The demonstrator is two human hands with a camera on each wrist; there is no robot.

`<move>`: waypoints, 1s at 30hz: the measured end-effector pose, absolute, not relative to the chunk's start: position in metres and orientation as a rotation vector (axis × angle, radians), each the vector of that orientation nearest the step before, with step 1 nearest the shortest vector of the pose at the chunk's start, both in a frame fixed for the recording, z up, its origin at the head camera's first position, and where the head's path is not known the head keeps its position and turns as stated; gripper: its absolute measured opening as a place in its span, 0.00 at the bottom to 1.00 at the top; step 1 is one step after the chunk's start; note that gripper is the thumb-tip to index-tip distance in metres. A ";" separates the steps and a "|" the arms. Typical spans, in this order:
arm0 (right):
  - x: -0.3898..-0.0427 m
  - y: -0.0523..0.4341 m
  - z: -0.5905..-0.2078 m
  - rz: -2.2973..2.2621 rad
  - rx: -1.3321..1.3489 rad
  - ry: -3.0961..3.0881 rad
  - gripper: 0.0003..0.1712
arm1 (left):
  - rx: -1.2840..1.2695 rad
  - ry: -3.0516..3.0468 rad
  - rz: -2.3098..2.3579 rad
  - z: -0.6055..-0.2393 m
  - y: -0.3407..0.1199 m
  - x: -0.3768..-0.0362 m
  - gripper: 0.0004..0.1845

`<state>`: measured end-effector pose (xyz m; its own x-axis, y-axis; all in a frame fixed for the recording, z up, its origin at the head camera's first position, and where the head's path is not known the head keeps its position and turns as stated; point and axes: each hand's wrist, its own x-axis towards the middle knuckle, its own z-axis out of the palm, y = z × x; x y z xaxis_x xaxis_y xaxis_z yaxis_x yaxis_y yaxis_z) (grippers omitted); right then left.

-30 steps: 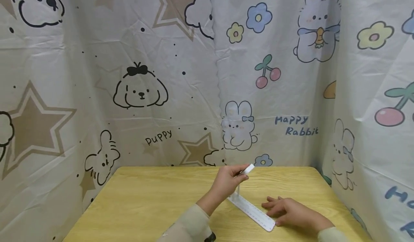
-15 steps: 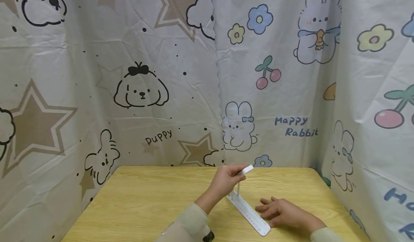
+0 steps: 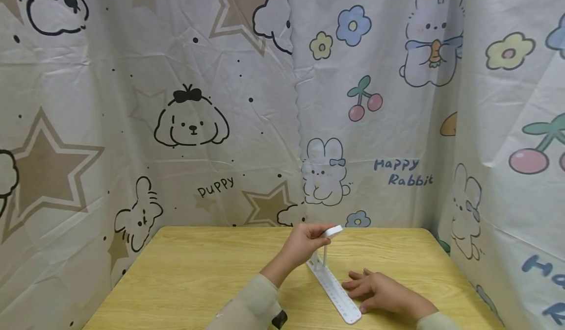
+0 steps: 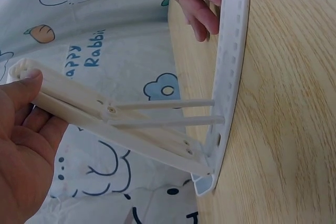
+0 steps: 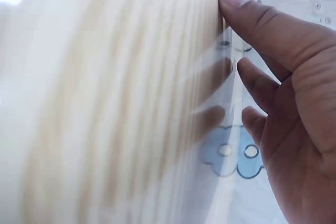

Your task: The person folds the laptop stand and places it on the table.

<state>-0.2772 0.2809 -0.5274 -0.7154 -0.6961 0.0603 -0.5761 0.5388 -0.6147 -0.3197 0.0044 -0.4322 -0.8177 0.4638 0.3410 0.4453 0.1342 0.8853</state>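
Observation:
A white plastic folding stand lies on the wooden table (image 3: 198, 271). Its long perforated base strip (image 3: 336, 294) lies flat, and a hinged arm (image 3: 332, 231) is raised above the far end, propped by two thin rods (image 4: 163, 113). My left hand (image 3: 319, 235) pinches the arm's free end, thumb on top (image 4: 23, 85). In the left wrist view the arm (image 4: 105, 121) slopes down to the base strip (image 4: 231, 77). My right hand (image 3: 368, 291) lies flat on the table with straight fingers (image 4: 191, 1) against the strip's right edge. The right wrist view shows that hand (image 5: 286, 93) close up, blurred.
Cartoon-printed fabric walls (image 3: 282, 99) close in the table at the back and both sides. The table's back edge (image 3: 291, 228) runs just behind the stand. Bare wood spreads to the left of my left arm. A small dark object (image 3: 279, 320) shows under my left sleeve.
Both hands and the stand have shifted slightly left. The base strip's near end slid left, and my right hand followed along it. My left hand's hold on the arm is unchanged.

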 end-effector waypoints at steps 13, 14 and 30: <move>-0.273 0.263 -0.532 -0.902 -1.058 2.611 0.32 | 0.960 2.345 1.781 -0.436 -0.007 -0.326 0.18; -0.272 0.261 -0.532 -0.906 -1.050 2.604 0.32 | 0.966 2.339 1.779 -0.436 -0.008 -0.326 0.18; -0.264 0.236 -0.523 -0.817 -1.117 2.677 0.34 | 0.985 2.328 1.760 -0.433 -0.020 -0.328 0.17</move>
